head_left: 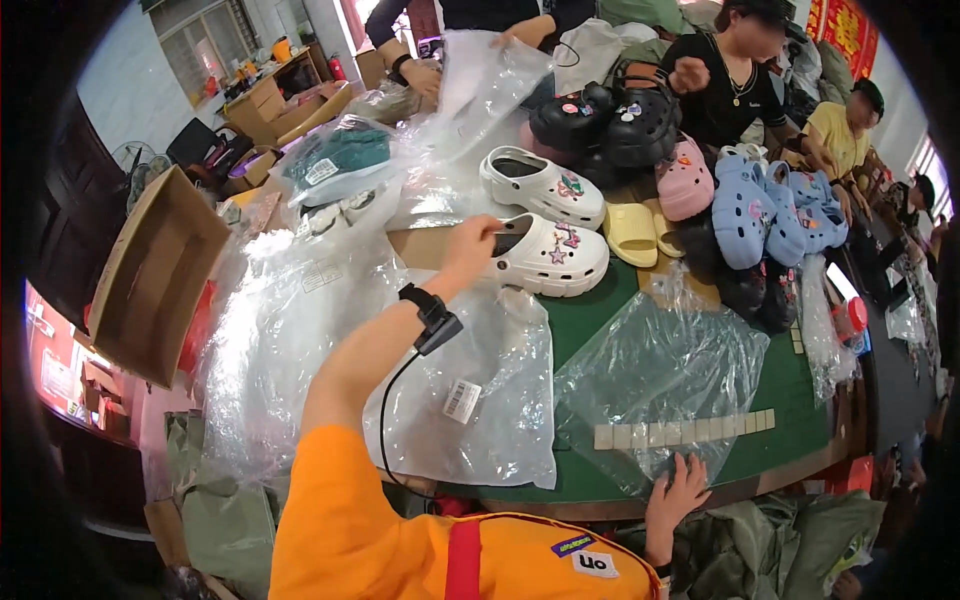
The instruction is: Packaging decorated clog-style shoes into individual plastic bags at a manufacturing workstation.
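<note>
While the near white clog (545, 272) lies sole-down just beside its far white mate (540, 190), the left hand (466, 258) appears to pinch its heel rim, fingertips together on that edge. Holding there looks sound: the rim is easy to grasp and well away from the pink charms (566, 238). The right hand (675, 503) has its fingers spread apart, touching the near edge of a clear bag (672, 365); parting the film's layers there with a light rub would help. Beneath is the green table (587, 322); a frosted bag (410, 415) lies leftward, yellow slides (631, 236) beyond.
</note>
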A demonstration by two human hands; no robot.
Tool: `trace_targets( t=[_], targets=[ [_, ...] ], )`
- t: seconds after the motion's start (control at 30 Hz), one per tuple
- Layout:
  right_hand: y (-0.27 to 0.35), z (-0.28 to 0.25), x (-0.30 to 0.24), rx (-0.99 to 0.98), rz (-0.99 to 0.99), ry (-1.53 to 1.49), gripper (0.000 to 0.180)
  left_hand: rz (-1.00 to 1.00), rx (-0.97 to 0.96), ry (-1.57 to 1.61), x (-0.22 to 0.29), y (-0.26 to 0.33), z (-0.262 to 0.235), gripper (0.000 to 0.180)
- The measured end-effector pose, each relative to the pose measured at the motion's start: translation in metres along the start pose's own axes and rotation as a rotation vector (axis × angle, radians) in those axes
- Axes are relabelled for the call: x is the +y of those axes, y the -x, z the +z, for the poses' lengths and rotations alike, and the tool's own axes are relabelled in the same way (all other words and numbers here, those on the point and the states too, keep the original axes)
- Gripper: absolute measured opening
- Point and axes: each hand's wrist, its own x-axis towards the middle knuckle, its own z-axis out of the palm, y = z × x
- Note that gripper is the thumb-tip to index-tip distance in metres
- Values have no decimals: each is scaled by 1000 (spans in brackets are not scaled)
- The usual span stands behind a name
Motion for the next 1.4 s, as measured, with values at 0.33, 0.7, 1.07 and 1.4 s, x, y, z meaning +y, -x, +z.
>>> trace_targets(
  t=[0.33, 0.7, 1.07, 1.4],
  targets=[
    [4, 7, 3, 99, -50, 66, 34, 30, -98, -450, -17, -53, 3, 52],
    [0, -1, -10, 51, 54, 13, 33, 167, -469, -694, -21, -121, 32, 40],
    [-2, 6, -1, 61, 24, 27, 34, -22, -643, -111, -19, -114, 22, 22],
    [0, 5, -4, 70, 28, 14, 35, 241, -437, -471, -53, -96, 47, 37]
  ],
)
